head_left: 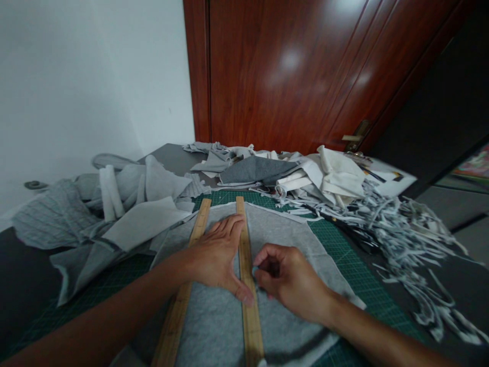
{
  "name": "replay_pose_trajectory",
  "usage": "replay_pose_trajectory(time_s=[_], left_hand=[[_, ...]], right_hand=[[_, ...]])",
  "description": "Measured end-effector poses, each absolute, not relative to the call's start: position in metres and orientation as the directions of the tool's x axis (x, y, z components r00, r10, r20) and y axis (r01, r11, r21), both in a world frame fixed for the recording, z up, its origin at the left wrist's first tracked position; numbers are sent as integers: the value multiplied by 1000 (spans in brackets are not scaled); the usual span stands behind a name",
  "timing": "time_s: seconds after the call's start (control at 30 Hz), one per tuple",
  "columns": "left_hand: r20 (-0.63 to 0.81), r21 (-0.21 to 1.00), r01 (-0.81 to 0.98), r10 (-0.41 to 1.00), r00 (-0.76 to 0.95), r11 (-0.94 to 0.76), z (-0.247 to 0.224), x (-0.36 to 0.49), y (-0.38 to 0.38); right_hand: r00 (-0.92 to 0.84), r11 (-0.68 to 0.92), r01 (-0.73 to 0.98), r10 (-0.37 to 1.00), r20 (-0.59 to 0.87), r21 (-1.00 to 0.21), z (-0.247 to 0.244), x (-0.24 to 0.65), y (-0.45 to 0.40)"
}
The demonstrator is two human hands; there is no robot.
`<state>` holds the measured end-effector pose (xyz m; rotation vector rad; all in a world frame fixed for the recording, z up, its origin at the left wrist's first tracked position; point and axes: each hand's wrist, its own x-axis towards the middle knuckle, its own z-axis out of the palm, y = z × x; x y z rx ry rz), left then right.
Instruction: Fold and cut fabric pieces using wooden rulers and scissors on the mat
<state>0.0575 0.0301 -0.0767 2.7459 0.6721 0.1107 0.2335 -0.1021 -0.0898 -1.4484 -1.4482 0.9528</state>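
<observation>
A piece of grey fabric (214, 321) lies flat on the green cutting mat (346, 257). Two wooden rulers run lengthwise over it: the left ruler (176, 318) and the right ruler (249, 311). My left hand (219, 255) is spread flat between them, fingertips and thumb pressing on the right ruler. Just right of that ruler, my right hand (284, 275) is closed in a pinch. Between its thumb and forefinger shows a small pale-blue bit of tailor's chalk (254, 270), touching or very near the ruler's edge. Any drawn line is too faint to make out.
Grey garment pieces (147, 224) are heaped at the left. Folded grey and white cloth (263, 171) lies along the back. A tangle of thin fabric strips (397, 250) covers the right side, beside dark scissors (355, 234). Behind stand a white wall and a reddish wooden door (275, 76).
</observation>
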Motion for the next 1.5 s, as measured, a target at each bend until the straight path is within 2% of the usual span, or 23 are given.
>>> replay_pose_trajectory(time_s=[0.17, 0.37, 0.77, 0.93, 1.2, 1.33, 1.43, 1.5], left_hand=[[14, 339, 427, 459, 888, -838, -76, 56, 29], [23, 355, 427, 464, 885, -832, -76, 57, 28], [68, 345, 414, 463, 884, -842, -78, 57, 27], [41, 336, 425, 464, 885, -840, -76, 56, 26], [49, 345, 409, 451, 891, -845, -78, 55, 30], [10, 307, 433, 458, 889, -847, -76, 57, 30], [-16, 302, 448, 466, 885, -841, -75, 57, 30], [-9, 307, 448, 468, 883, -840, -75, 57, 29]], right_hand=[[51, 53, 567, 994, 100, -822, -84, 227, -106], [71, 48, 640, 990, 121, -767, -79, 224, -104], [33, 46, 625, 996, 86, -780, -80, 212, -127], [20, 60, 619, 996, 92, -783, -85, 210, -142], [-100, 86, 594, 994, 33, -800, -105, 215, -167], [-92, 79, 622, 995, 27, -779, -86, 226, -170], [-8, 74, 621, 996, 88, -780, -64, 234, -164], [-12, 107, 620, 992, 127, -777, -54, 235, -161]])
